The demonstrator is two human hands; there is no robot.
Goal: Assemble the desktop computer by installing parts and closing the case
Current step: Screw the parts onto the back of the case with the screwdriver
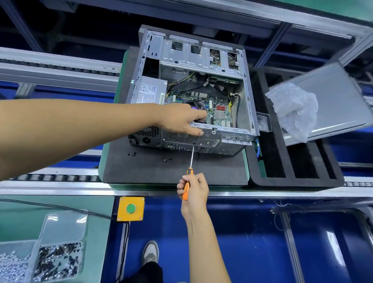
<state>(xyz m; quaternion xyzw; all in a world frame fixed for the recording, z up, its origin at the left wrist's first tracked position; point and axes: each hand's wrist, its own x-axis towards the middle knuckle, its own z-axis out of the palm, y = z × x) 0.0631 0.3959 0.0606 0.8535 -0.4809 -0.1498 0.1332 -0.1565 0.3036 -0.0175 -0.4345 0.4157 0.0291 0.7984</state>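
Left hand (183,119) grips the rear top edge of the open computer case (192,92), thumb outside, fingers inside, likely bracing it. Right hand (193,189) clenches an orange screwdriver (188,180), tip at the rear panel, probably driving a screw. Case lies on a foam pad (158,170) on the conveyor; loose screws (131,154) nearby, side panel (341,99) resting rightward.
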